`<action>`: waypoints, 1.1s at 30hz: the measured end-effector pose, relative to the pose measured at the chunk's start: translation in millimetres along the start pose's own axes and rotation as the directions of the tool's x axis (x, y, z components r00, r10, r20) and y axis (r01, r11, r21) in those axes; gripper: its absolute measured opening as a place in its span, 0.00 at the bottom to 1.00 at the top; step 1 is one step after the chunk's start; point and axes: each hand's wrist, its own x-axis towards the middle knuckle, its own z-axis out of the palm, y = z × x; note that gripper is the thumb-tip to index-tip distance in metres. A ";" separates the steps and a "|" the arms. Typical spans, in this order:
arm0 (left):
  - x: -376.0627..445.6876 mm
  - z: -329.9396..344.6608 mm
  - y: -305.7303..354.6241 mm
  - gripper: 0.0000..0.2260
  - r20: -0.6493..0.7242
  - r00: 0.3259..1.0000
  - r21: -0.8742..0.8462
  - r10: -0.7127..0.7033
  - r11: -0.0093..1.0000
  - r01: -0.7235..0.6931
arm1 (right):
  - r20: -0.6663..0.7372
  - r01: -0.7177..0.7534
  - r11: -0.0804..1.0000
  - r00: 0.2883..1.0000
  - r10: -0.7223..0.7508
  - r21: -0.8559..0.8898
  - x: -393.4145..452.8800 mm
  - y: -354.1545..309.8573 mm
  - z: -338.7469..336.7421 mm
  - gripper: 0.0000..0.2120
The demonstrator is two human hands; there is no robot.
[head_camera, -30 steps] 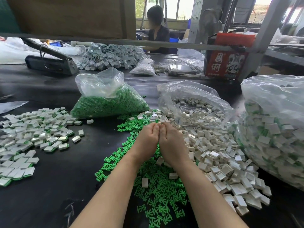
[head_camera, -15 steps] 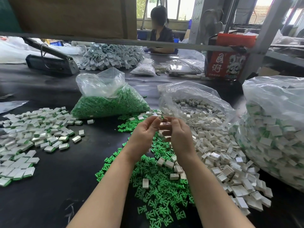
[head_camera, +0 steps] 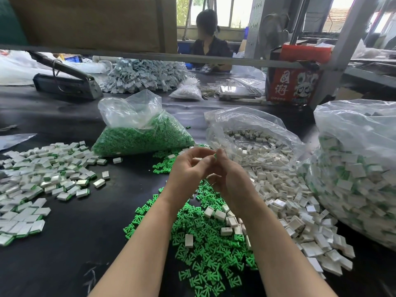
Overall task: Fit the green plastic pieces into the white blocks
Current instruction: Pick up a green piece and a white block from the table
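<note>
Now both hands raised above black table [head_camera: 64, 243]. Left hand [head_camera: 188, 168] curled round white block [head_camera: 198, 159]; right hand [head_camera: 227, 176] pinches green piece [head_camera: 215, 155], touching block. Loose green pieces [head_camera: 205, 249] at 6 o'clock, white blocks [head_camera: 278, 189] at 3 o'clock.

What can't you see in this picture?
- Head view: what the left hand and right hand grip; curled fingers hide all but a green tip.
- Head view: the bottom of the green pile, cut off by the lower edge.
- Head view: the big bag, cut off by the right edge.
- Head view: the far person's hands, too small and partly behind the grey bar.
</note>
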 end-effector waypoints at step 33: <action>-3.8 18.3 8.3 0.18 -0.064 0.944 -0.349 -0.323 0.894 0.282 | 0.050 -0.022 0.994 0.998 0.027 -0.104 -5.2 0.9 11.5 0.14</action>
